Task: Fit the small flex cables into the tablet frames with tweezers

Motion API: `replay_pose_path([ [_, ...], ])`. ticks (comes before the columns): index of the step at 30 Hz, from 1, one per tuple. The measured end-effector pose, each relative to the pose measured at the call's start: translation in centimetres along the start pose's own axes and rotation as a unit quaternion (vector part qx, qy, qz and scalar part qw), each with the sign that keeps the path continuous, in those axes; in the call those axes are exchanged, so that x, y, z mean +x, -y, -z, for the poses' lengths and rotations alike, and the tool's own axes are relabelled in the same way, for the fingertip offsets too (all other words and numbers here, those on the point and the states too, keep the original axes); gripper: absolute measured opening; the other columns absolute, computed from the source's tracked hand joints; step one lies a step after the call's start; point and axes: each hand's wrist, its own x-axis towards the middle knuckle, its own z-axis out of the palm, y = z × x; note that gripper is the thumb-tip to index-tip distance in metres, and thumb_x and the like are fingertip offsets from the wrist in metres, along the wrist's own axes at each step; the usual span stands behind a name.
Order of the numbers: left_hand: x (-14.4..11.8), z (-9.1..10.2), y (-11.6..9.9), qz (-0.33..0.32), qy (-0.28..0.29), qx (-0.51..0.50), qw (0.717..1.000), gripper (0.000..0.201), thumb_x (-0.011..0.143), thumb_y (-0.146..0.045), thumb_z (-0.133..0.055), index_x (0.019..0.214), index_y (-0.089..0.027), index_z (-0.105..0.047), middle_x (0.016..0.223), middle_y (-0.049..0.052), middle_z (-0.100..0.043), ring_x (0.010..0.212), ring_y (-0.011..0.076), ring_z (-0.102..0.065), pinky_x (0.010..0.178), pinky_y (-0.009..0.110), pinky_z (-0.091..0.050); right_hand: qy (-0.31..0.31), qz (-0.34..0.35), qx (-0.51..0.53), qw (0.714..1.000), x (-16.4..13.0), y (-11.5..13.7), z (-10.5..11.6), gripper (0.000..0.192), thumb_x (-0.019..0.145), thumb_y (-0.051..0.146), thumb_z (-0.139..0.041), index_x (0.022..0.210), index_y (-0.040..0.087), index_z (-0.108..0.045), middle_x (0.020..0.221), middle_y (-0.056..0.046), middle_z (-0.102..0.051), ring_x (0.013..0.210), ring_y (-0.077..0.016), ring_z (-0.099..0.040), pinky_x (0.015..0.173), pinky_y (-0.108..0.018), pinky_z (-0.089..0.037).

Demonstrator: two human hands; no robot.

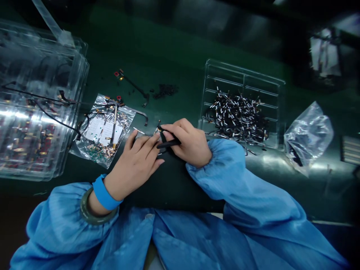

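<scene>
1. The right hand point(189, 143) is curled shut round black tweezers point(168, 143); thumb and forefinger pinch the shaft, and the tips point left toward the other hand.
2. The left hand point(134, 165) lies flat on the mat, fingers stretched and close together; its fingertips point(154, 139) press down just beside the tweezer tips, on a small dark part that is too small and too hidden to make out; whether the fingers grip it or only hold it down cannot be told.
3. Both hands meet at the middle of the dark green mat point(174, 52); a blue wristband point(103, 193) and a greenish bangle point(90, 213) sit on the left wrist, and blue sleeves point(247, 187) cover both arms.
4. Just left of the hands lies a clear bag point(101, 131) with flex cables and small gold parts on it; a loose black flex cable point(134, 86) lies beyond it on the mat.
5. Just right of the hands stands a clear ribbed tray point(242, 80) holding a heap of small black-and-white strips point(239, 116).
6. Far left is a stack of clear trays point(36, 112); far right, a crumpled clear bag point(308, 137).
</scene>
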Motion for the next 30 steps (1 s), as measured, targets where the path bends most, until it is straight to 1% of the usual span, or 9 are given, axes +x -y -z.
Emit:
replay_pose_path([
  [3,0.0,0.0,0.0,0.003,0.003,-0.01,1.0,0.037,0.092,-0.027,-0.045,0.122,-0.01,-0.058,0.126,0.015,-0.059,0.11,0.0293,-0.052,0.106,0.057,-0.035,0.018,-0.028,0.007,0.999,0.4,0.1,-0.3,0.03,0.095,0.033,-0.042,0.111,0.022,-0.065,0.096,-0.007,-0.064,0.085,-0.0156,-0.062,0.067,-0.025,-0.047],
  [7,0.0,0.0,0.0,0.002,0.002,-0.004,1.0,0.037,0.093,-0.028,-0.044,0.121,-0.008,-0.058,0.118,0.014,-0.063,0.108,0.0291,-0.053,0.106,0.056,-0.035,0.036,-0.051,0.039,0.997,1.2,0.4,-0.6,0.024,0.094,0.032,-0.046,0.099,0.022,-0.067,0.095,-0.005,-0.063,0.086,-0.0157,-0.06,0.067,-0.025,-0.046],
  [12,0.0,-0.1,0.0,0.001,-0.002,-0.005,1.0,0.037,0.092,-0.027,-0.047,0.122,-0.008,-0.058,0.123,0.015,-0.061,0.109,0.0289,-0.053,0.106,0.056,-0.035,0.068,-0.083,0.051,0.993,2.7,0.6,-0.3,0.015,0.085,0.023,-0.054,0.092,0.019,-0.067,0.092,-0.006,-0.062,0.083,-0.0174,-0.059,0.067,-0.028,-0.044],
  [15,0.0,-0.2,0.0,0.004,-0.002,-0.01,1.0,0.037,0.091,-0.027,-0.048,0.122,-0.01,-0.058,0.128,0.015,-0.059,0.108,0.0283,-0.053,0.105,0.056,-0.035,0.087,-0.099,0.079,0.988,3.0,0.4,0.2,0.011,0.08,0.019,-0.058,0.086,0.017,-0.067,0.085,-0.005,-0.062,0.08,-0.0176,-0.059,0.07,-0.029,-0.044],
  [19,0.0,-0.1,0.0,0.003,-0.004,-0.015,1.0,0.035,0.092,-0.027,-0.048,0.121,-0.011,-0.059,0.13,0.014,-0.058,0.107,0.0282,-0.054,0.105,0.057,-0.036,0.063,-0.144,0.071,0.985,2.9,-0.1,0.5,0.006,0.077,0.017,-0.06,0.079,0.018,-0.065,0.081,-0.004,-0.062,0.076,-0.018,-0.058,0.07,-0.03,-0.043],
  [21,0.0,-0.1,0.0,0.004,-0.004,-0.016,1.0,0.035,0.091,-0.026,-0.048,0.121,-0.011,-0.059,0.13,0.014,-0.058,0.108,0.0283,-0.054,0.105,0.057,-0.036,0.044,-0.142,0.081,0.986,2.7,-0.4,0.5,0.006,0.078,0.018,-0.058,0.08,0.019,-0.065,0.081,-0.003,-0.062,0.077,-0.0179,-0.058,0.071,-0.03,-0.044],
  [25,0.0,0.0,0.0,-0.001,0.001,-0.008,1.0,0.036,0.092,-0.027,-0.047,0.121,-0.009,-0.059,0.131,0.015,-0.057,0.108,0.0283,-0.053,0.105,0.056,-0.035,0.031,-0.106,0.108,0.988,2.2,-0.9,0.8,0.009,0.08,0.02,-0.057,0.085,0.019,-0.065,0.081,-0.003,-0.062,0.077,-0.0171,-0.058,0.071,-0.03,-0.045],
  [27,0.0,0.0,0.0,-0.005,0.0,0.0,1.0,0.036,0.093,-0.028,-0.046,0.12,-0.008,-0.059,0.131,0.015,-0.057,0.107,0.0285,-0.053,0.105,0.056,-0.036,0.036,-0.089,0.105,0.99,2.0,-0.9,0.8,0.011,0.08,0.019,-0.057,0.087,0.018,-0.065,0.084,-0.004,-0.062,0.077,-0.0163,-0.058,0.069,-0.028,-0.045],
  [30,0.0,0.0,0.0,-0.005,-0.004,0.004,1.0,0.037,0.093,-0.028,-0.045,0.12,-0.007,-0.059,0.13,0.015,-0.058,0.107,0.0285,-0.053,0.105,0.056,-0.036,0.063,-0.081,0.072,0.992,1.9,-0.6,0.5,0.012,0.081,0.018,-0.055,0.087,0.018,-0.065,0.085,-0.004,-0.062,0.076,-0.0163,-0.058,0.066,-0.028,-0.043],
])
